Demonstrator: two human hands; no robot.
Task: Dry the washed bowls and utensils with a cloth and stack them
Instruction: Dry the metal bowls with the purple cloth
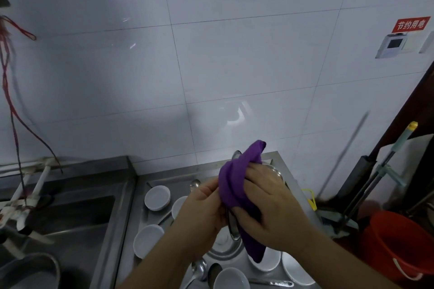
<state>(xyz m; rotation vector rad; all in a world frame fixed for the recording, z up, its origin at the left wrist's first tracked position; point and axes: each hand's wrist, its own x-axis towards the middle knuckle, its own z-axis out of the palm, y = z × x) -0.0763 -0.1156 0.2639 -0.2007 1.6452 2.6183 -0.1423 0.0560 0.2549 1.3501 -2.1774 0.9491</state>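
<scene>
now | both hands grip purple cloth | metal utensil inside

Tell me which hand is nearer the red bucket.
Right. The right hand, gripping the purple cloth, is on the side of the red bucket; the left hand is farther left.

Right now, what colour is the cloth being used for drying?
Purple, plain with no pattern. The cloth shows best in the head view, the only one given.
</scene>
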